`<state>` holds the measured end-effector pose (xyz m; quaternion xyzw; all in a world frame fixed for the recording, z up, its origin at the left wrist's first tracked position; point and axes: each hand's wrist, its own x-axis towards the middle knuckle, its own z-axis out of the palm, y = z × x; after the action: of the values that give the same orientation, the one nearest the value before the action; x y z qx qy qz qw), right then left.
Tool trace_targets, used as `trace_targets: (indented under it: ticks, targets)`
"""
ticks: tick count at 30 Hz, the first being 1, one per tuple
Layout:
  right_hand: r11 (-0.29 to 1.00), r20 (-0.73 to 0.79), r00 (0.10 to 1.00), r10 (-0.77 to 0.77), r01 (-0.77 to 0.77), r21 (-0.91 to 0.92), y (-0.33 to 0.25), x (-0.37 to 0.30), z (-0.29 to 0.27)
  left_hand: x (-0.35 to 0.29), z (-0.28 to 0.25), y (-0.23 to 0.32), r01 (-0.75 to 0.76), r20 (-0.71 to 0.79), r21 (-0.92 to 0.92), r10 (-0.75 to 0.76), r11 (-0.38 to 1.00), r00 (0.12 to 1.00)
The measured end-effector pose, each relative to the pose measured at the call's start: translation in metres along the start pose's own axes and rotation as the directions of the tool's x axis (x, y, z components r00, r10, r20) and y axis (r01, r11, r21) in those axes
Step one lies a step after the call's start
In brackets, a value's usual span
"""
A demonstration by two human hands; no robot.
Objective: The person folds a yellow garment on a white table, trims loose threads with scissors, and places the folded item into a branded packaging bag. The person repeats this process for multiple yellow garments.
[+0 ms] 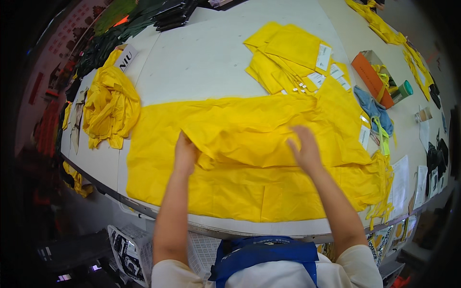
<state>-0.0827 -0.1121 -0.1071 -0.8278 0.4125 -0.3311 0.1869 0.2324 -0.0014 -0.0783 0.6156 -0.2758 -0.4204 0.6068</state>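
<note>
Left hand (185, 153) closed on a raised fold (230, 144) of the spread yellow garment (261, 199), apparently lifted to part the upper layer from the cloth beneath. Right hand (306, 150) with thumb and fingers apart, clamped on nothing visible, over the garment's right half; too blurred to tell touching from just clear, but probably held flat and loose to manage slack without pulling. Garment itself laid lengthwise along the near edge of the surface (201, 62), likely to bring its whole width within reach of both arms. At its right end, loose ties (385, 175) trailing, perhaps left outside to avoid tangling in the layers. Against or just beside its left end, a crumpled yellow heap (110, 103), seemingly pushed aside to free the middle. Beyond its right end, a blue cloth (372, 108), bunched and set apart by colour. Past its far edge, toward the right, folded yellow pieces (293, 50) in an overlapping stack, white labels outward, presumably for easy reading. Farther past its right end, an orange box (369, 79), evidently a holder for loose bits. Farthest, well beyond its left half, dark flat packages (175, 17), likely parked clear of the yellow cloth.
</note>
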Motion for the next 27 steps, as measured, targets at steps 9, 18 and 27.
trace_targets:
  ticks: [9, 18, 27]
  targets:
    - [0.887, 0.283, 0.959, -0.028, 0.155, -0.435, 0.151, 0.077, -0.012, 0.050, -0.022, -0.039, 0.393, -0.049, -0.263, -0.419, 0.881, 0.907]
    - [0.866, 0.032, 0.950, 0.312, -0.270, -0.422, 0.194, 0.105, 0.007, 0.117, -0.053, -0.058, 0.215, -0.173, 0.490, -0.148, 0.845, 0.974]
    - [0.878, -0.197, 0.957, 0.215, -0.278, -0.390, 0.189, 0.093, 0.030, 0.081, -0.019, -0.098, -0.070, -0.141, 0.623, 0.200, 0.779, 0.970]
